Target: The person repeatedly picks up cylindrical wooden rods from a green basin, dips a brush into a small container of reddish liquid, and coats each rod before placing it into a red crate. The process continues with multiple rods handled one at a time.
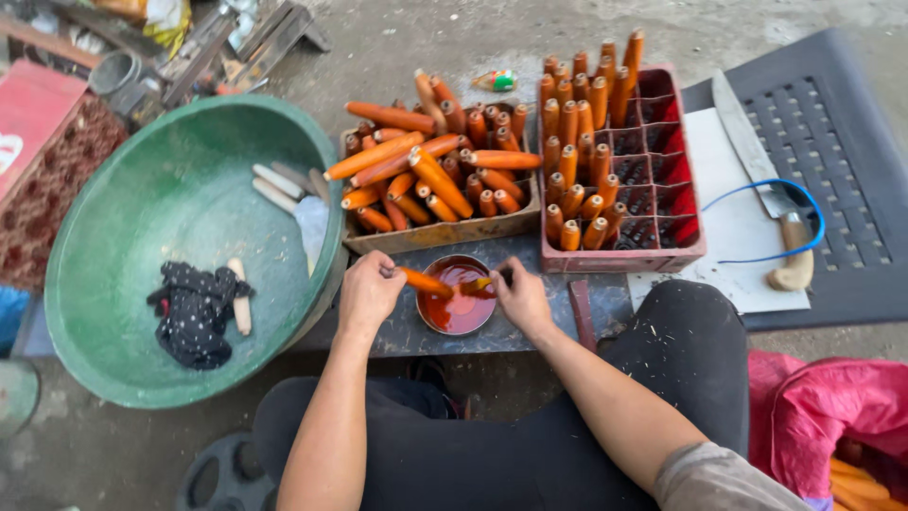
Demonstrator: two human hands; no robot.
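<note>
The left hand grips one orange handle; the right hand holds a brush over the dye bowl. Many dyed handles fill the wooden box; the red crate is half full.

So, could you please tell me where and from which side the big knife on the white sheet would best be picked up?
Probably by the pale wooden handle, the end of the knife nearest the person. It lies on the white sheet with the blade pointing away. Coming from the near side with the right hand keeps fingers off the blade; a blue cord loops round the handle.
</note>
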